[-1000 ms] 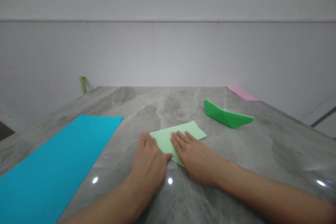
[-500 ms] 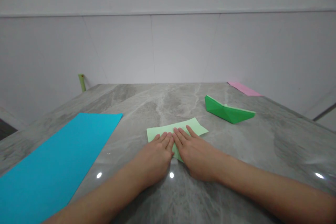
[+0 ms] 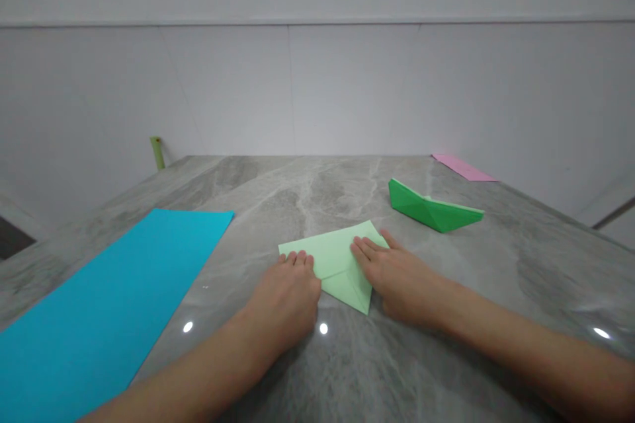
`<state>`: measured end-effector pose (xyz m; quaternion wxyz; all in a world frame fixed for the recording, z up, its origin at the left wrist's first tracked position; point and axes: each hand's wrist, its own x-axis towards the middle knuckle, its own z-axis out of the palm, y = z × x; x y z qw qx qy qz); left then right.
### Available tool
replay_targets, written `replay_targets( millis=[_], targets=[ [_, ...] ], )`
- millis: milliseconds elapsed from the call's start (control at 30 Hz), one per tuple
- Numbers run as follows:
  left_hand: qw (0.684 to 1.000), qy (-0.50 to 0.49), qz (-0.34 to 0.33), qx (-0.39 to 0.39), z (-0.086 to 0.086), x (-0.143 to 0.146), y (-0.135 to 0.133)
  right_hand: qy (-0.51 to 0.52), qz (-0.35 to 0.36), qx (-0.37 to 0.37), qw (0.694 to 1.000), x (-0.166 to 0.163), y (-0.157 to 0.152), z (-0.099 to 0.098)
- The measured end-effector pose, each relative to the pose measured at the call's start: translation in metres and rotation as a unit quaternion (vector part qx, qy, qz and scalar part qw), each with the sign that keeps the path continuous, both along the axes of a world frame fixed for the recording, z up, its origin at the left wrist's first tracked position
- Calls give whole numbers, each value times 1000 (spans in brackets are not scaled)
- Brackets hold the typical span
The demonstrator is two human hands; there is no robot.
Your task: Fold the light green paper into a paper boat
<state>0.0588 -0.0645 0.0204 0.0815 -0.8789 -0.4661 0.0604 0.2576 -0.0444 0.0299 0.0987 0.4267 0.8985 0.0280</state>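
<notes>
A light green folded paper (image 3: pixel 337 263) lies flat on the grey marble table (image 3: pixel 446 291) in front of me. My left hand (image 3: pixel 288 294) rests at its left edge, fingertips curled down onto the paper. On the right part of the paper lies my right hand (image 3: pixel 397 271), fingers stretched flat and pressing it down. Neither hand lifts the paper.
A large cyan sheet (image 3: pixel 109 291) lies on the left of the table. A dark green folded paper boat (image 3: pixel 431 208) sits behind and to the right. A pink sheet (image 3: pixel 464 167) lies at the far right corner. A small green post (image 3: pixel 157 152) stands at the far left corner.
My hands, side by side on the paper before, have slid apart along it. The right hand went right, the left hand went left and pulled back, and more of the folded paper shows.
</notes>
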Motion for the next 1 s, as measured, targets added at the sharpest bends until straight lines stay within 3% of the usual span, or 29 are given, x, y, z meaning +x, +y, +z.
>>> replay_targets(
  millis=[300, 567, 700, 1000],
  targets=[
    [1000, -4, 12, 1, 10, -7, -3, -37, -72, 15, 997, 11, 13, 8],
    [992, -35, 117, 36, 9, -20, 4, -31, -123, 46, 991, 12, 25, 18],
    [980, -58, 175, 69, 4, -32, 15, 30, -153, 66, 986, 16, 34, 16],
    [977, -102, 182, 54, -8, -47, 39, 180, -96, 9, 979, 6, 36, 2]
  ],
)
